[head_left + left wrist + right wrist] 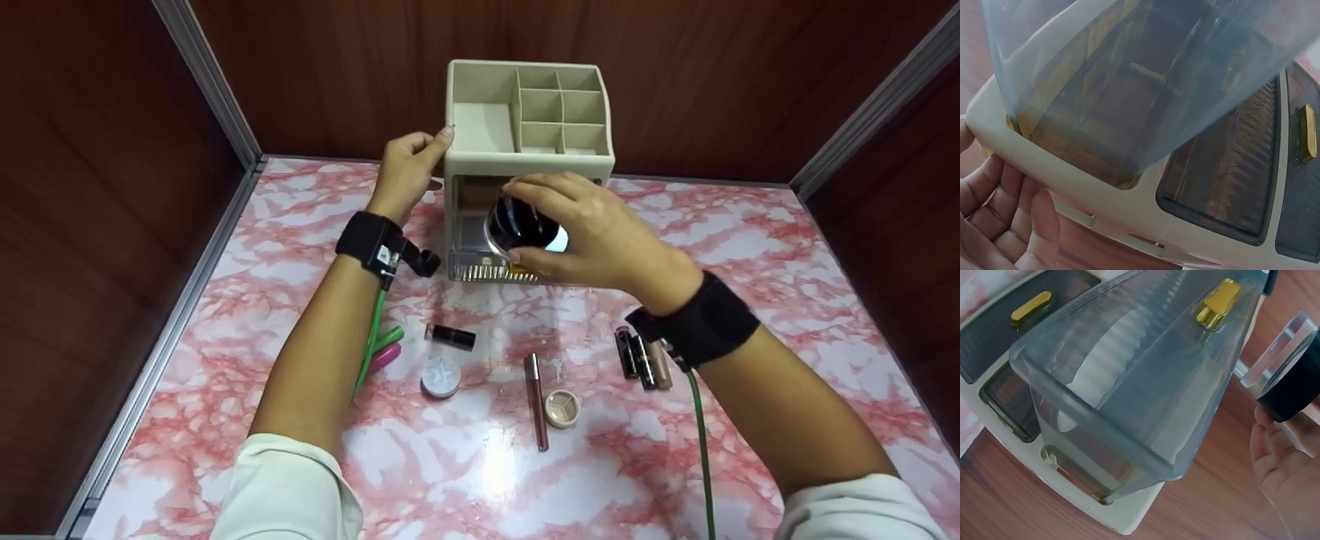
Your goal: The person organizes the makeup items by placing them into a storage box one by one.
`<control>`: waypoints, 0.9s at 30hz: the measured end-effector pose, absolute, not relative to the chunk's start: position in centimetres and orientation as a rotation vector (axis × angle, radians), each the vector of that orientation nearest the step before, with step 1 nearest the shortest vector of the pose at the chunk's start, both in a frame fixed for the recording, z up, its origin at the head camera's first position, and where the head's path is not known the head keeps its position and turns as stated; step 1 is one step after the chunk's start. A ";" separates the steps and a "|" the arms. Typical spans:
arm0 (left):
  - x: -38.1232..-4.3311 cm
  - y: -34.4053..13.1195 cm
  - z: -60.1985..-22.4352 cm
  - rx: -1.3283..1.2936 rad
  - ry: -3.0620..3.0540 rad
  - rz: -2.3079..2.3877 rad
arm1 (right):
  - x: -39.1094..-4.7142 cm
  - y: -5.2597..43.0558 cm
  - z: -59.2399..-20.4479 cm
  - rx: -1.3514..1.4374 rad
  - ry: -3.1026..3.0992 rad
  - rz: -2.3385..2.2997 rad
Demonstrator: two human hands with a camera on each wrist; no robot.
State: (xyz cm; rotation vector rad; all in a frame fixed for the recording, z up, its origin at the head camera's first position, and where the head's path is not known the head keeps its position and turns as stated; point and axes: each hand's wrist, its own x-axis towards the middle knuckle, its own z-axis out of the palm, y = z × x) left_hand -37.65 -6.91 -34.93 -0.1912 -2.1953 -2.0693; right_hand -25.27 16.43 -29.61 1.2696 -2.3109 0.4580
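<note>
Cream plastic organizer (529, 159) stands at upper centre of the head view, its left edge gripped by the left hand (412, 169). Near frame centre, the right hand (592, 229) is clamped round a black-and-clear jar (519, 223). Cosmetics (536, 405) lie lower on the marbled table (420, 487).

organizer (529, 160) on table (420, 465), rear | jar (517, 225) before organizer | tube (535, 401) left of palette (562, 409)

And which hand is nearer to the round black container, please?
Right: the right hand holds the container; the left hand is farther, gripping the left side of the organizer.
</note>
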 end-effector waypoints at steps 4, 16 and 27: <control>-37.7 -6.9 -34.7 -0.196 -2.193 -2.103 | -25.8 16.3 -29.4 1.205 -2.360 0.454; -37.6 -6.9 -35.0 -0.191 -2.183 -2.092 | -27.4 15.6 -30.1 1.082 -2.542 0.403; -37.6 -6.7 -34.9 -0.209 -2.164 -2.125 | -28.3 14.8 -30.5 0.951 -2.760 0.433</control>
